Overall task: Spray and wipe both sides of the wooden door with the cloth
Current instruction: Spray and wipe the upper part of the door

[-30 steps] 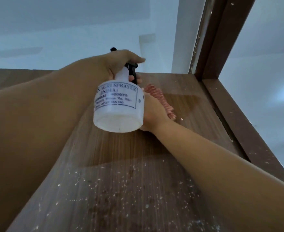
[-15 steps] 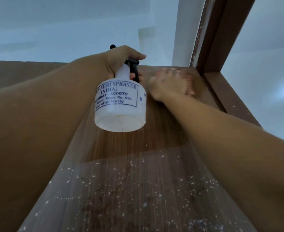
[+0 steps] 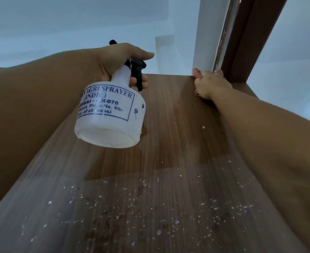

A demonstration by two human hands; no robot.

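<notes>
The wooden door [image 3: 165, 136] fills the view as I look up along it; pale specks dot its lower part. My left hand [image 3: 119, 61] grips the neck of a white spray bottle [image 3: 110, 115] with a black trigger, held just in front of the door. My right hand [image 3: 209, 84] presses a pink cloth [image 3: 196, 73] against the door's top right corner, next to the frame. Only the cloth's edges show around the hand.
A dark brown door frame [image 3: 249, 39] runs up the right side, close to my right hand. White wall and ceiling [image 3: 77, 24] lie beyond the door's top edge.
My right hand has slid the cloth up and to the right, from the middle of the door to its top right corner. The bottle has stayed in place.
</notes>
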